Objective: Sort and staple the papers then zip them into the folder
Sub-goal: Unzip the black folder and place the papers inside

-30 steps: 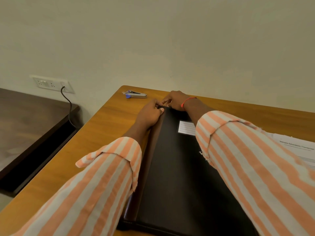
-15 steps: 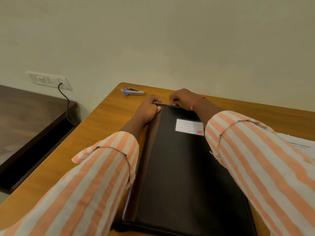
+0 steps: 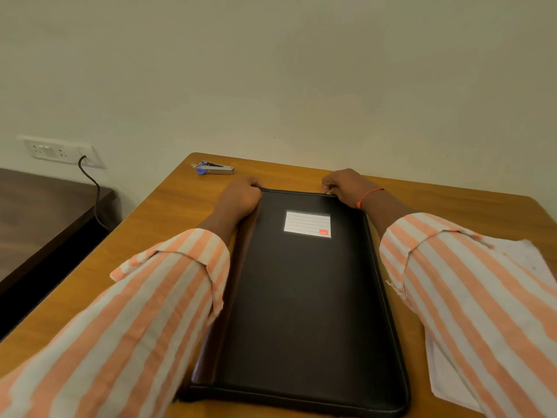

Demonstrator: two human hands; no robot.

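Along the folder's top edge, right hand has slid to the right corner, pinching there; left hand grips the left corner. Closed, black, white label uncovered.

The black folder lies flat and closed on the surface. A white label with a red patch is near its far end. A small silver stapler lies by the far left corner. White paper lies on the right, partly hidden.
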